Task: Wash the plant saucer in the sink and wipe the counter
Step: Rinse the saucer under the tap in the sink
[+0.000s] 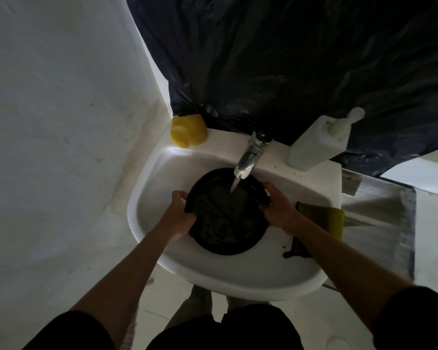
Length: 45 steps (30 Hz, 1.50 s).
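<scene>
The saucer (228,213) is in the sink (238,281) bowl, held between my hands. My left fingers (178,195) curl round its left rim, and my right fingers (269,189) grip the right rim. Murky water lies inside it. Just beyond my fingers the tap (250,152) pours a stream (234,185) onto its far half. Right of my right fingers a yellow-green sponge (331,221) lies on the sink's edge, with a dark smear (296,251) nearer me. Beyond the sponge stands a soap bottle (314,145). Beyond my left fingers sits a yellow lump (187,131). Black plastic (288,59) hangs behind, a white wall (61,97) stands left, and pale tiles (314,324) lie below.
</scene>
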Available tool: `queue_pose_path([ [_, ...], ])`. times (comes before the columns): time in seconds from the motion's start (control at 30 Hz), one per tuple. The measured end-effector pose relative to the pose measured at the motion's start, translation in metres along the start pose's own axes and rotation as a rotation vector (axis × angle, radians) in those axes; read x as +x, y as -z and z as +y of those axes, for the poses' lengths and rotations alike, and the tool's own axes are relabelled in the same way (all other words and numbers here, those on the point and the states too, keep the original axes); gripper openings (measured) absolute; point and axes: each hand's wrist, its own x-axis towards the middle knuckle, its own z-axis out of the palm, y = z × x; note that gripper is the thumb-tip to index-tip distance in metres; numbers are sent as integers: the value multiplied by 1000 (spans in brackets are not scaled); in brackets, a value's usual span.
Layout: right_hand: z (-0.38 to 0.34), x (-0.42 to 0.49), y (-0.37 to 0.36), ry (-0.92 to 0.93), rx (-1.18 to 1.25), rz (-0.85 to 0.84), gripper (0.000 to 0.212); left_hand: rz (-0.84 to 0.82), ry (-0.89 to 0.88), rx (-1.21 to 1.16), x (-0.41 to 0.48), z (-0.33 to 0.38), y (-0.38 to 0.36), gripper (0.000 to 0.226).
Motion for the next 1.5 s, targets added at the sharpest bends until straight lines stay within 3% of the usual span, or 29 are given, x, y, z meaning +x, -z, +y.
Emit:
queue_pose_path([
  [0.17, 3, 17, -24, 39, -153, 58, 39, 31, -13, 70, -11, -4, 10, 56],
  [0.67, -8, 37, -51, -87, 17, 39, 29, 64, -98, -73, -36, 0, 24, 53],
  [0.87, 0, 27, -44, -10, -101, 3, 26, 76, -154, -211, -41, 4, 22, 62],
  [0.93, 5, 25, -44, -70, 49, -33, 30, 72, -190, -210, -45, 3, 24, 64],
  [1.07, -1, 20, -40, -168, 270, -79, 30, 100, -211, -249, -49, 0, 29, 44],
  [1.17, -3, 20, -40, -242, 426, -107, 28, 144, -212, -271, -50, -3, 34, 46],
  [1.23, -4, 20, -38, -294, 503, -137, 21, 162, -213, -237, -50, -6, 38, 49],
  [1.33, -9, 20, -34, -321, 591, -180, 29, 173, -172, -227, -48, -11, 42, 46],
  [1.5, -12, 24, -35, -329, 690, -123, 27, 204, -68, -220, -51, -19, 42, 42],
])
